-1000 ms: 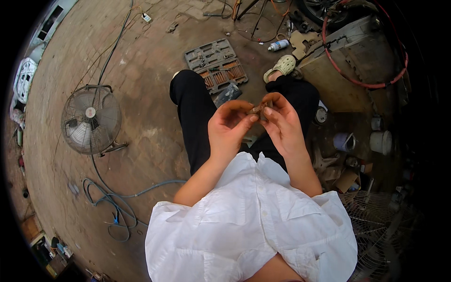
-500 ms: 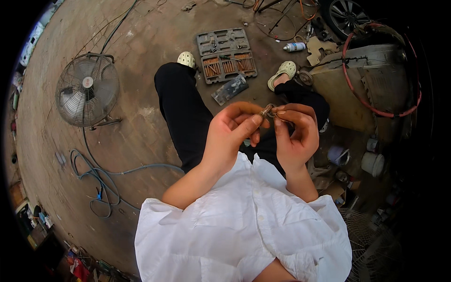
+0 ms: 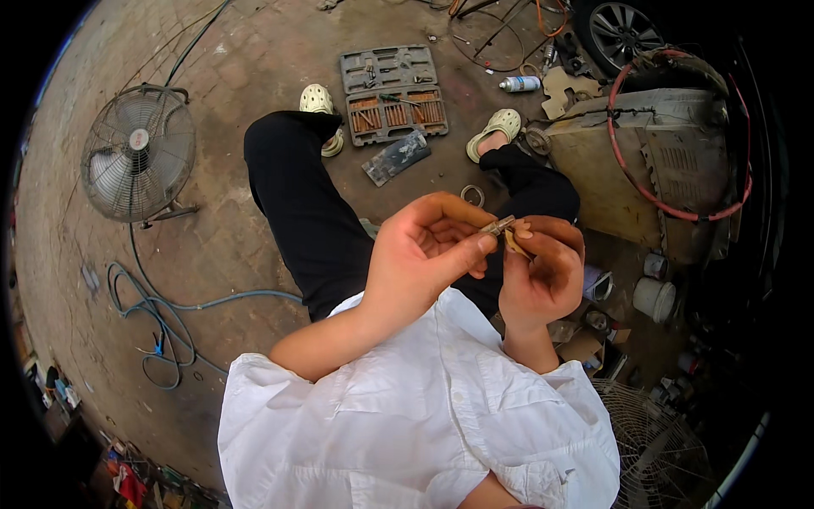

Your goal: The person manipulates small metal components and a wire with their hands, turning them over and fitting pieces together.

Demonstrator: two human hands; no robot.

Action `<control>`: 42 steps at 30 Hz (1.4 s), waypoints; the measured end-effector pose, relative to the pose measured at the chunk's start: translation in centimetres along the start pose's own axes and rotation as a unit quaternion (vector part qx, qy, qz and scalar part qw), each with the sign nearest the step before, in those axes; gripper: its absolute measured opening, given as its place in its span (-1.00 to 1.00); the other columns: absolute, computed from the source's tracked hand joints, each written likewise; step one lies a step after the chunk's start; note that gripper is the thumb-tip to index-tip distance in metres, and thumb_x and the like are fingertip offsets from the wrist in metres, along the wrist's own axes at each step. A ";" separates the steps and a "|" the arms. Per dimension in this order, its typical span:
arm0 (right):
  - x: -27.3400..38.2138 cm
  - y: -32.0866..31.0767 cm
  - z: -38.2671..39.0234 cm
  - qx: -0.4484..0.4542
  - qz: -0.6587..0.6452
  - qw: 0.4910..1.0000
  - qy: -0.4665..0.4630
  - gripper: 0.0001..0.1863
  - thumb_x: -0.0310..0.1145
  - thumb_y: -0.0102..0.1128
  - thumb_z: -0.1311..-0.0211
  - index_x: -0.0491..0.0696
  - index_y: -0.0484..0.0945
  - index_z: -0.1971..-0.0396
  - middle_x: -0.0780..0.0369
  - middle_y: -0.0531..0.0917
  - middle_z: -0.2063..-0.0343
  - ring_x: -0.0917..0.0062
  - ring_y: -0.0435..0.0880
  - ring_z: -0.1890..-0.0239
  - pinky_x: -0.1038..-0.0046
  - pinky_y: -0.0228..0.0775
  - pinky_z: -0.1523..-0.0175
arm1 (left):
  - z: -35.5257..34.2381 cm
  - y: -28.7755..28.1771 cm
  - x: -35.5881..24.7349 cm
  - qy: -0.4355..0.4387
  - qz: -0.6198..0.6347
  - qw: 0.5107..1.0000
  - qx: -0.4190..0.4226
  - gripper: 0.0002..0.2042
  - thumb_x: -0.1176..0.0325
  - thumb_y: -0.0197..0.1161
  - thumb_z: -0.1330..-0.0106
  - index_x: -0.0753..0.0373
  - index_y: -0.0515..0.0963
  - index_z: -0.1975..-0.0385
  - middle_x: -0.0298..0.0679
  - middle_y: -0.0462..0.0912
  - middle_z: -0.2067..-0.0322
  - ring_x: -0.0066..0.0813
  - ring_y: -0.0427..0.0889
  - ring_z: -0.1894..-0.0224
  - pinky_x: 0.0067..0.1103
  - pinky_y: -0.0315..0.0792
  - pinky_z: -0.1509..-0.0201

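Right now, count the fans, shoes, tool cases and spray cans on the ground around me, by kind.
Fans: 2 (standing fan, fan grille)
Shoes: 2 (left shoe, right shoe)
Tool cases: 1 (open tool case)
Spray cans: 1 (spray can)
Total: 6

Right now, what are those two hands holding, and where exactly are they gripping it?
A small slim metal piece, pinched at its ends between the fingers of the left hand and the right hand; what it is cannot be told.

You've got a small metal piece [image 3: 498, 226] pinched between your left hand [image 3: 424, 254] and right hand [image 3: 543, 267], open tool case [image 3: 393, 93] by your feet.
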State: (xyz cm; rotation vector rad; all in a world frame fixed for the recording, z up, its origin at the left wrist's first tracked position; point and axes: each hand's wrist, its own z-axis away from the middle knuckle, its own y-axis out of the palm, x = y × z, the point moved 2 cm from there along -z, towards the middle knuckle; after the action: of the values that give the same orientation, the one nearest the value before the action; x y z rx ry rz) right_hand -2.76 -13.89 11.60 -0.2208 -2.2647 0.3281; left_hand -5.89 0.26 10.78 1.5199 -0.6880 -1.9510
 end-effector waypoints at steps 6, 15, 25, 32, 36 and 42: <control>-0.5 -0.1 0.2 0.007 -0.019 0.999 0.032 -0.73 -0.71 0.31 0.15 -0.15 0.55 0.37 0.16 0.60 0.41 0.44 0.59 0.38 0.54 0.43 0.34 | -0.3 0.3 0.1 0.039 -0.058 0.997 -0.015 -0.83 0.56 0.26 -0.19 0.42 0.51 0.24 -0.24 0.60 0.34 -0.63 0.57 0.40 -0.70 0.49 0.33; -0.8 -0.2 -0.1 -0.015 0.072 0.997 0.009 -0.76 -0.67 0.30 0.08 -0.12 0.56 0.35 0.21 0.60 0.40 0.46 0.57 0.39 0.55 0.39 0.34 | -1.4 0.7 0.7 0.024 -0.041 0.999 -0.026 -0.84 0.56 0.25 -0.20 0.44 0.52 0.25 -0.23 0.61 0.35 -0.61 0.59 0.40 -0.70 0.50 0.33; -1.6 -0.1 -0.6 0.027 0.098 0.995 -0.016 -0.72 -0.68 0.30 0.11 -0.10 0.58 0.33 0.20 0.59 0.42 0.44 0.56 0.43 0.53 0.38 0.34 | -2.4 -0.4 1.5 -0.022 0.013 1.000 -0.013 -0.85 0.51 0.20 -0.26 0.42 0.49 0.23 -0.17 0.61 0.39 -0.55 0.62 0.43 -0.65 0.56 0.31; -4.3 0.5 0.7 -0.064 -0.267 0.914 0.297 -0.81 -0.61 0.24 -0.09 -0.19 0.50 0.27 0.22 0.59 0.34 0.54 0.59 0.37 0.54 0.47 0.26 | -3.0 -1.1 0.9 -0.031 0.059 0.997 -0.033 -0.84 0.44 0.13 -0.32 0.41 0.47 0.23 -0.20 0.61 0.41 -0.56 0.62 0.44 -0.61 0.59 0.31; -4.6 1.1 0.3 -0.052 -0.477 0.767 0.425 -0.78 -0.46 0.19 -0.23 -0.18 0.44 0.16 0.23 0.57 0.32 0.59 0.58 0.35 0.57 0.47 0.31 | -3.2 -1.2 1.3 -0.042 0.077 0.996 -0.035 -0.84 0.43 0.13 -0.33 0.40 0.47 0.23 -0.22 0.60 0.39 -0.56 0.62 0.40 -0.61 0.60 0.30; -4.2 1.3 0.3 -0.053 -0.439 0.783 0.437 -0.87 -0.43 0.09 -0.30 -0.12 0.38 0.22 0.22 0.57 0.31 0.62 0.56 0.35 0.61 0.42 0.32 | -3.1 -0.8 1.4 -0.045 0.079 0.995 -0.031 -0.84 0.42 0.12 -0.33 0.40 0.46 0.22 -0.22 0.60 0.39 -0.55 0.62 0.38 -0.60 0.60 0.28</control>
State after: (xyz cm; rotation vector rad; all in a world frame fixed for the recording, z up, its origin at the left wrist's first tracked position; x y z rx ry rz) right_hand -0.13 -13.85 8.02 0.5379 -1.2393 -0.3560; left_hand -3.20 -0.29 8.55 1.3067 -0.7558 -1.9120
